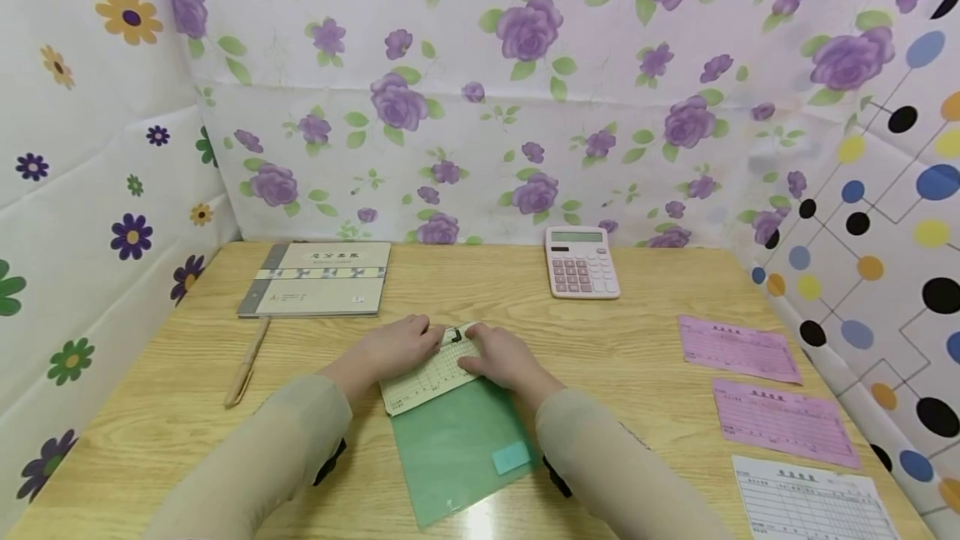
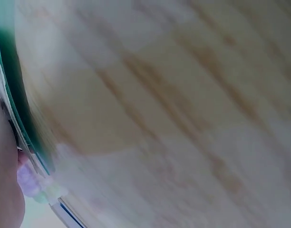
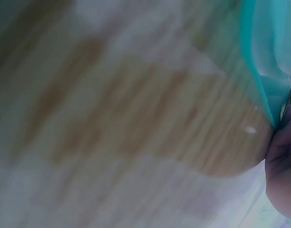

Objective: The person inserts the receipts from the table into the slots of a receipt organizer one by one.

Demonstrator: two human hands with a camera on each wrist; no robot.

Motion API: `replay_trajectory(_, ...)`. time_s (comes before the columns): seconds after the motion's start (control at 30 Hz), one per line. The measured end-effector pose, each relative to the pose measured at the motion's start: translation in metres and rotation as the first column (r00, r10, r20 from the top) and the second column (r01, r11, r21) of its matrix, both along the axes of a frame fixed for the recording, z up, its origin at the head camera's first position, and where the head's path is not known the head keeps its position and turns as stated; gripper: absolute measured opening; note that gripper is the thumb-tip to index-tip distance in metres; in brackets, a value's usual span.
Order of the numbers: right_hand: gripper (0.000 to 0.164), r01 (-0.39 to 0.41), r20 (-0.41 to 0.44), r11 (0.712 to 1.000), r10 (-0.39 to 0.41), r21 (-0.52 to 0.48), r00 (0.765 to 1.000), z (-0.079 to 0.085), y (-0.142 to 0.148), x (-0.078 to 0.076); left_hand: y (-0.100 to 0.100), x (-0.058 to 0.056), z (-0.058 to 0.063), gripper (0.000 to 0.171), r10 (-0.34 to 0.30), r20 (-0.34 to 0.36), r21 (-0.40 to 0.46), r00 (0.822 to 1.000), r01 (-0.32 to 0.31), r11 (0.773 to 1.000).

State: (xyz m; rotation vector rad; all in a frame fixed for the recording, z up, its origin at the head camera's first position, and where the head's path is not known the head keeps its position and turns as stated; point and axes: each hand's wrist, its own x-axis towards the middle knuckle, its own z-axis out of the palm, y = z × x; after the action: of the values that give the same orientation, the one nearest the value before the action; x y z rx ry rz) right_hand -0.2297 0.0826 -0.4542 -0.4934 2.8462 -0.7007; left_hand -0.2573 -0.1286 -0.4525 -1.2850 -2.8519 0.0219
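Note:
A green plastic folder point(image 1: 465, 448) with a light blue label point(image 1: 512, 458) lies tilted toward me at the middle of the table. Across its top edge is a cream printed form point(image 1: 431, 386). My left hand point(image 1: 401, 348) grips the form's upper left side, fingers bent over the top. With thumb on the front, my right hand point(image 1: 506, 361) pinches the upper right corner. Between the fingertips sits a small black clip point(image 1: 456, 336) at the top edge. In the right wrist view the folder's teal edge point(image 3: 271, 57) rises beside my curled fingers point(image 3: 282, 142).
At the back left lies a grey account book point(image 1: 322, 294), with a tan pen point(image 1: 247, 365) in front of it. A pink calculator point(image 1: 582, 265) is at the back. Along the right side are two pink slips point(image 1: 738, 348) and a white slip point(image 1: 813, 498). Patterned cloth walls enclose the table point(image 1: 637, 348).

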Motion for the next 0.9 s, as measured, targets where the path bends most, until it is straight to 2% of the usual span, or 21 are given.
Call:
replay_trajectory(0.2,0.049,-0.014,0.026,0.998,0.016,-0.066,1.000,0.001,0.006,0.000,-0.001,0.004,-0.004,0.038,-0.009,-0.082,0.026,0.997,0.011,1.000)
replay_trajectory(0.43,0.049,0.020,0.182,0.965,0.029,-0.262,0.983,0.008,0.030,0.003,-0.005,0.003,-0.014,0.041,0.039,-0.128,0.075,0.991,-0.029,0.997)
replay_trajectory(0.6,0.048,0.046,0.181,0.966,0.001,-0.254,0.983,0.007,0.052,0.001,-0.005,-0.001,-0.018,0.040,0.014,-0.168,0.091,0.986,0.002,0.996)
replay_trajectory(0.9,0.046,0.118,0.195,0.965,-0.072,-0.235,0.978,0.010,0.095,0.000,-0.008,0.002,-0.021,0.043,0.037,-0.120,0.110,0.992,-0.024,0.994)
